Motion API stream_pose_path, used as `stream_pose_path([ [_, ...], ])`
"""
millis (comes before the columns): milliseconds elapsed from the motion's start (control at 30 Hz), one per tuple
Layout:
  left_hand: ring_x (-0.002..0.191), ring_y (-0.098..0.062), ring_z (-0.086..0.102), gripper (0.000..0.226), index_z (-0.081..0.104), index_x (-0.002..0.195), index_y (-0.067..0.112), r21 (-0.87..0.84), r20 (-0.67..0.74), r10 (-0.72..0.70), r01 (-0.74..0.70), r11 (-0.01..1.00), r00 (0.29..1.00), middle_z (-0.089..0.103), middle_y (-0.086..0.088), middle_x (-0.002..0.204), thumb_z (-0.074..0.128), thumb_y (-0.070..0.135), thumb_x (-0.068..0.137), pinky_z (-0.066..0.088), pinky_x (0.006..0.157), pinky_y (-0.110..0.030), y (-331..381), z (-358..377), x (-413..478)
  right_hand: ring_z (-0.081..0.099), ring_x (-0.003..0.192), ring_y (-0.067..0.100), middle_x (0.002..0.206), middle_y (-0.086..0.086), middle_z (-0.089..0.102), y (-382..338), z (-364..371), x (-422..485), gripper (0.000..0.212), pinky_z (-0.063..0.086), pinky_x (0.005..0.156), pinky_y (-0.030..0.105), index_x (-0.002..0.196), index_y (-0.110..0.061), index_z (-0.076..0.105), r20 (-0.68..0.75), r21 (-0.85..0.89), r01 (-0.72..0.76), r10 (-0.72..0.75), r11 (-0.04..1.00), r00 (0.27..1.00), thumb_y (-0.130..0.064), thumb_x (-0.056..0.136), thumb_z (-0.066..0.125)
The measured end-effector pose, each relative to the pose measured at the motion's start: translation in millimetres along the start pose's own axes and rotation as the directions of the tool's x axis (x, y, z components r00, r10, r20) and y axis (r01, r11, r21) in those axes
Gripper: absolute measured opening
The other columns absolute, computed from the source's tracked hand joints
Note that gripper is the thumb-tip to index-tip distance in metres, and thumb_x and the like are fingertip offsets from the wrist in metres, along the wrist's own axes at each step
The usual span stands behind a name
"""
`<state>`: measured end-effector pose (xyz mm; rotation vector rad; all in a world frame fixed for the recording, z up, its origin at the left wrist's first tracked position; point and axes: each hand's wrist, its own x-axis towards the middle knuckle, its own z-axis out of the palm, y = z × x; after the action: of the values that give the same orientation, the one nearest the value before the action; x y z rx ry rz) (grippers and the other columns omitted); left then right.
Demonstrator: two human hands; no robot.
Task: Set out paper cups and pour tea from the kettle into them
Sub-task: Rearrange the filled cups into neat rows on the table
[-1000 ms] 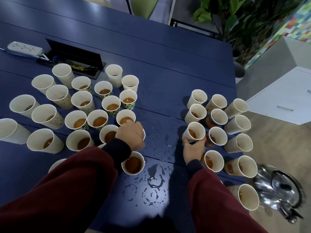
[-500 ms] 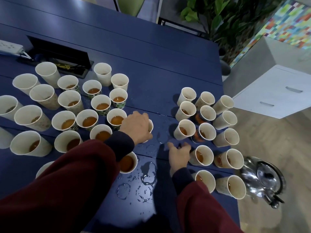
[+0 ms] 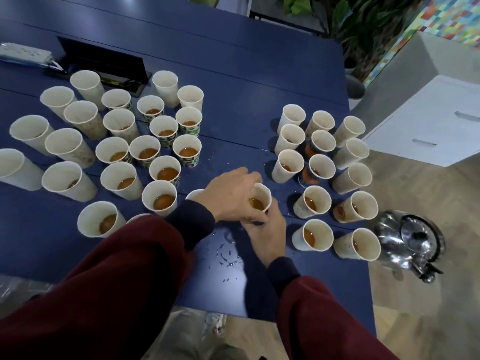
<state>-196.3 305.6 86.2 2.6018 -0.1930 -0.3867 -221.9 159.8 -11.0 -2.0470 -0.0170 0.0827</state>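
White paper cup (image 3: 263, 194) part-filled with clear amber tea (image 3: 255, 203).

- No words, numbers or brand names can be read anywhere in this view.
- Some paper cups (image 3: 191, 130) in the left group carry a green printed pattern, too blurred to make out any lettering.
- A few cups in the right group (image 3: 308, 176) have an orange and dark print, likewise unreadable.
- The white power strip (image 3: 23, 53) at the far left of the table shows no legible marking.
- The steel kettle (image 3: 389, 229) shows only reflections.
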Motion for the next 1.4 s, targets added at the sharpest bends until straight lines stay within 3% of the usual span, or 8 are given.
stream_pose_path([
  [133, 0.112, -0.019, 0.055, 0.082, 0.047, 0.135, 0.027, -0.103, -0.084, -0.056, 0.047, 0.994, 0.995, 0.055, 0.002, 0.123, 0.066, 0.076, 0.072, 0.043, 0.088, -0.033, -6.2, 11.8, -21.1, 0.067, 0.100, 0.012, 0.109, -0.009, 0.069, 14.1, -6.0, -6.8, 0.052, 0.057, 0.088, 0.044, 0.120, -0.022, 0.057, -0.048, 0.052, -0.059, 0.061, 0.997, 0.997, -0.034, 0.075, 0.081],
  [233, 0.117, -0.028, 0.052, 0.071, 0.048, 0.135, 0.019, 0.039, -0.162, -0.173, 0.182, 0.983, 0.971, 0.053, -0.008, 0.127, 0.062, 0.066, 0.084, 0.046, 0.097, -0.043, -21.2, 14.6, -30.3, 0.068, 0.099, 0.015, 0.106, -0.006, 0.071, 24.5, -6.9, -1.6, 0.050, 0.055, 0.091, 0.048, 0.112, -0.026, 0.059, -0.129, 0.088, -0.137, 0.148, 0.987, 0.981, -0.043, 0.071, 0.080],
  [367, 0.116, -0.031, 0.050, 0.068, 0.049, 0.132, 0.015, 0.206, -0.111, -0.277, 0.295, 0.933, 0.954, 0.053, -0.014, 0.125, 0.067, 0.059, 0.083, 0.047, 0.098, -0.046, -46.3, 19.1, -40.5, 0.067, 0.102, 0.021, 0.108, 0.000, 0.071, 29.0, -5.9, 16.0, 0.050, 0.053, 0.095, 0.041, 0.113, -0.021, 0.060, -0.198, 0.087, -0.192, 0.206, 0.978, 0.958, -0.035, 0.072, 0.084],
  [567, 0.113, -0.028, 0.053, 0.061, 0.049, 0.131, 0.021, 0.317, -0.125, -0.265, 0.292, 0.902, 0.956, 0.055, -0.008, 0.124, 0.065, 0.057, 0.084, 0.045, 0.086, -0.039, -54.6, 26.0, -42.2, 0.058, 0.104, 0.017, 0.114, -0.001, 0.068, 36.3, -7.5, 31.7, 0.052, 0.037, 0.093, 0.025, 0.122, -0.020, 0.056, -0.270, 0.037, -0.259, 0.260, 0.965, 0.927, -0.029, 0.078, 0.083],
  [800, 0.112, -0.028, 0.054, 0.059, 0.048, 0.132, 0.020, 0.270, -0.114, -0.269, 0.290, 0.918, 0.956, 0.054, -0.009, 0.124, 0.067, 0.050, 0.086, 0.048, 0.084, -0.036, -55.8, 24.8, -41.1, 0.059, 0.112, 0.034, 0.119, 0.012, 0.062, 41.9, 7.5, 35.7, 0.056, 0.047, 0.102, 0.046, 0.118, -0.010, 0.059, -0.380, -0.078, -0.312, 0.261, 0.947, 0.888, -0.034, 0.074, 0.084],
  [1000, 0.116, -0.029, 0.056, 0.064, 0.043, 0.137, 0.021, 0.286, -0.093, -0.279, 0.294, 0.912, 0.956, 0.051, -0.011, 0.135, 0.066, 0.054, 0.087, 0.050, 0.086, -0.035, -58.5, 26.3, -43.0, 0.056, 0.120, 0.034, 0.127, 0.015, 0.060, 41.8, 13.9, 34.7, 0.069, 0.044, 0.103, 0.041, 0.132, -0.006, 0.052, -0.427, -0.088, -0.345, 0.277, 0.935, 0.860, -0.032, 0.077, 0.084],
  [1300, 0.106, -0.028, 0.057, 0.056, 0.047, 0.132, 0.019, 0.237, -0.114, -0.225, 0.246, 0.940, 0.968, 0.053, -0.010, 0.122, 0.066, 0.044, 0.086, 0.047, 0.075, -0.032, -57.7, 26.7, -51.7, 0.063, 0.095, 0.038, 0.097, 0.017, 0.064, 43.4, 23.8, 11.7, 0.049, 0.052, 0.092, 0.051, 0.104, -0.005, 0.057, -0.386, 0.060, -0.380, 0.373, 0.923, 0.844, -0.026, 0.064, 0.076],
  [1400, 0.104, -0.028, 0.058, 0.053, 0.050, 0.129, 0.020, 0.223, -0.117, -0.188, 0.210, 0.952, 0.975, 0.055, -0.009, 0.118, 0.067, 0.045, 0.085, 0.049, 0.077, -0.035, -50.7, 24.1, -56.6, 0.064, 0.088, 0.023, 0.114, 0.014, 0.060, 31.8, 29.5, -20.0, 0.048, 0.052, 0.092, 0.041, 0.115, -0.013, 0.053, -0.279, 0.114, -0.396, 0.412, 0.911, 0.867, -0.018, 0.073, 0.075],
])
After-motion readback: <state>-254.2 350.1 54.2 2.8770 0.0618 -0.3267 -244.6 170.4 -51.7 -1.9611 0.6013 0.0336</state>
